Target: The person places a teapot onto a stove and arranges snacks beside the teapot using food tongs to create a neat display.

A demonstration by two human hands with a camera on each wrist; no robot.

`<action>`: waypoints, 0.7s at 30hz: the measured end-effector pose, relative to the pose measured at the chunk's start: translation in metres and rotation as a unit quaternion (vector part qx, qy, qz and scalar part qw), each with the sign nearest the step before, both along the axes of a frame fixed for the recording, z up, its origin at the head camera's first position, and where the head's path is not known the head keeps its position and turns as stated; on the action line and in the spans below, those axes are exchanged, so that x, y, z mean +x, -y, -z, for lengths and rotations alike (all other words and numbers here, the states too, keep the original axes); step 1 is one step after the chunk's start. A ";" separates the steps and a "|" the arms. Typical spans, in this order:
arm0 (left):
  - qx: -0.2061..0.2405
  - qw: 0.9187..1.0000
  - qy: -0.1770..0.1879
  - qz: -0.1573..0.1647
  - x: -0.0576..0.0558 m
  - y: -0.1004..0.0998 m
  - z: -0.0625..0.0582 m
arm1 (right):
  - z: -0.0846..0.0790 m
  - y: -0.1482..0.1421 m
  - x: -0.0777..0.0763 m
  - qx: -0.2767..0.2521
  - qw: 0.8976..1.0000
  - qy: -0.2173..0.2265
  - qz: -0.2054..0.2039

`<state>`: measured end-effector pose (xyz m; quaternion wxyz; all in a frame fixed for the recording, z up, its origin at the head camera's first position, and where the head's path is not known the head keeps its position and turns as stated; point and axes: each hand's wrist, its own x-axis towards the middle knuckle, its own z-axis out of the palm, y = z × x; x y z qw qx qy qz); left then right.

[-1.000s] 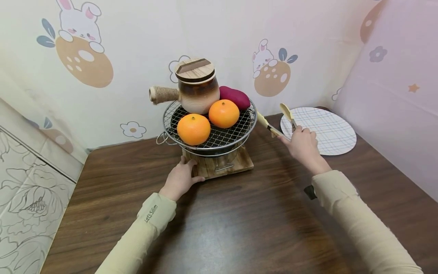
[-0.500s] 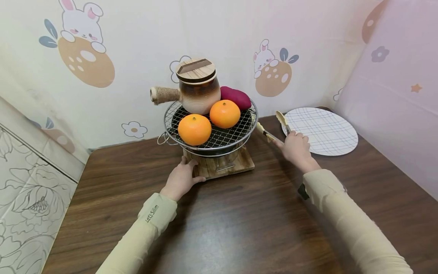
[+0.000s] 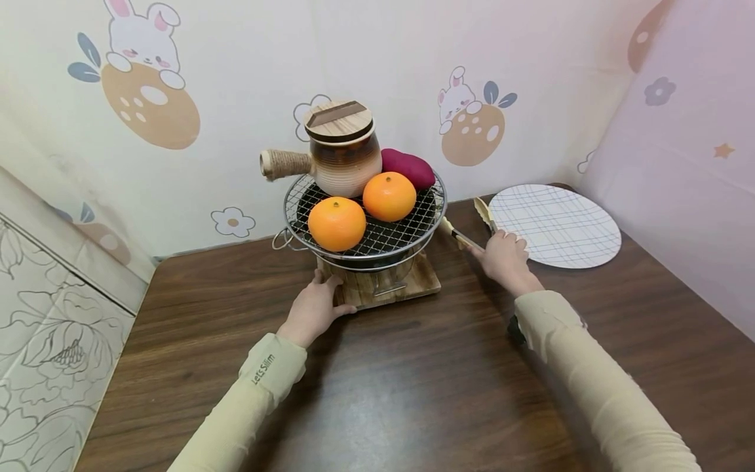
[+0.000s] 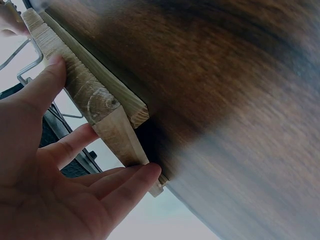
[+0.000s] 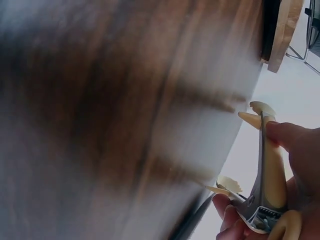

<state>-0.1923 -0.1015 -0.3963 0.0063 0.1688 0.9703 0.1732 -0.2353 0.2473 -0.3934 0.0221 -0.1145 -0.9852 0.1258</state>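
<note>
In the head view, my left hand [image 3: 309,308] holds the front left corner of the wooden board [image 3: 421,282] under the small round grill [image 3: 386,237]. The left wrist view puts the thumb and fingertips against the edges of this board [image 4: 82,87]. My right hand [image 3: 505,262] grips a pair of tongs [image 3: 463,237] with pale yellow scalloped tips, low over the table right of the grill. In the right wrist view, the arms of the tongs [image 5: 273,170] are spread, with nothing between them. Two oranges [image 3: 336,224] sit on the mesh.
Behind the oranges, a brown-and-cream clay pot [image 3: 348,167] with a wooden lid [image 3: 337,121] points its wrapped handle left. A purple sweet potato [image 3: 409,168] lies beside it. Right of the tongs is a flat white oval with checked lines [image 3: 566,226]. Patterned curtains border the table [image 3: 401,380].
My right hand has moved left with the tongs, toward the grill and away from the white oval. My left hand stays at the board's corner.
</note>
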 end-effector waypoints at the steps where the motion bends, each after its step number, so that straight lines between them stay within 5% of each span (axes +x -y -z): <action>1: 0.001 1.000 -0.001 0.000 0.000 0.000 0.000 | 0.001 0.001 0.000 -0.001 1.000 -0.001 0.001; 21: 0.004 1.000 0.003 -0.006 0.002 0.000 -0.001 | 0.004 0.008 -0.004 -0.042 0.998 0.033 0.035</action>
